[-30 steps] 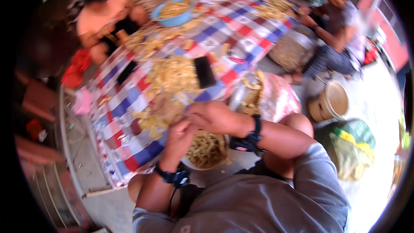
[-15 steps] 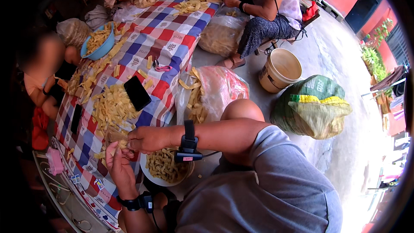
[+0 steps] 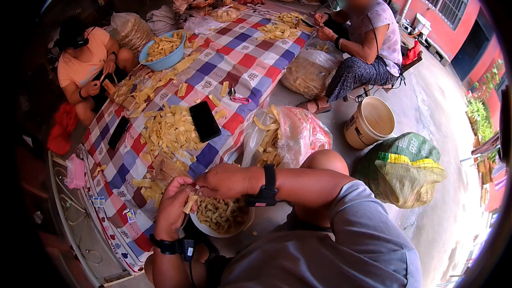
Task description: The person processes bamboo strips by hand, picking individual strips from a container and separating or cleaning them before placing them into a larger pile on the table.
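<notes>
My left hand (image 3: 172,205) has its fingers closed on a short pale-yellow strip (image 3: 190,202) that sticks out below the fingertips. Pinched against those fingertips, my right hand (image 3: 226,180) grips the strip's upper end, largely hidden by the fingers. Just under both hands is a white bowl (image 3: 249,221) of twisted, knot-like yellow pieces (image 3: 220,214). Beyond the hands, a loose pile of flat yellow strips (image 3: 169,130) lies on the checked tablecloth (image 3: 216,69). A small wooden block (image 3: 168,168) sits at the pile's near edge.
A black phone (image 3: 205,121) rests beside the pile, another phone (image 3: 118,132) farther left. A plastic bag of strips (image 3: 298,130), a bucket (image 3: 373,120) and a green sack (image 3: 402,168) stand to the right. Several people work around the table; a blue basin (image 3: 169,62) holds strips.
The head view has shifted, so the table and people appear farther right and lower. My hands are now closer to the bowl, still pinched together, with a strip end showing below them.
</notes>
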Demonstrator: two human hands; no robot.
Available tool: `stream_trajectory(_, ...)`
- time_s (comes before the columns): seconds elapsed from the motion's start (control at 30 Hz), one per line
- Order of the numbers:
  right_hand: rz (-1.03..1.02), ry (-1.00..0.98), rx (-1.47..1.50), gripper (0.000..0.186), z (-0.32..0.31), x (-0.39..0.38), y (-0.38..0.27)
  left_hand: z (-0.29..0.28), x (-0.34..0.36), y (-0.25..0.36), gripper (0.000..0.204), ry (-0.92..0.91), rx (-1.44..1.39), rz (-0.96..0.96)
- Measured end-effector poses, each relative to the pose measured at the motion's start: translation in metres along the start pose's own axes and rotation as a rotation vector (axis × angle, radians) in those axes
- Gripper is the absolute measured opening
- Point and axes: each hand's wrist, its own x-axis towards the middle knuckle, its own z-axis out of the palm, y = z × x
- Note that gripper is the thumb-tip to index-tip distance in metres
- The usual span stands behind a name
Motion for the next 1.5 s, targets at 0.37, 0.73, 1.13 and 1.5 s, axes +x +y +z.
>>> stream_trajectory(0.37,-0.079,0.022,-0.127,0.027,0.022,0.003,0.012,0.003,-0.002,-0.005,0.016,0.006,0.050,-0.049)
stream_trajectory(0.73,-0.120,0.186,0.030,0.017,0.024,0.007,-0.007,0.005,-0.004,-0.003,0.013,0.146,-0.014,0.004)
stream_trajectory(1.13,-0.049,0.222,0.136,0.015,0.040,0.023,-0.017,-0.023,-0.007,-0.012,0.020,0.318,0.007,0.121)
stream_trajectory(1.5,0.201,0.202,0.329,0.018,0.048,0.069,0.019,-0.045,0.013,-0.019,0.009,0.547,-0.054,0.248)
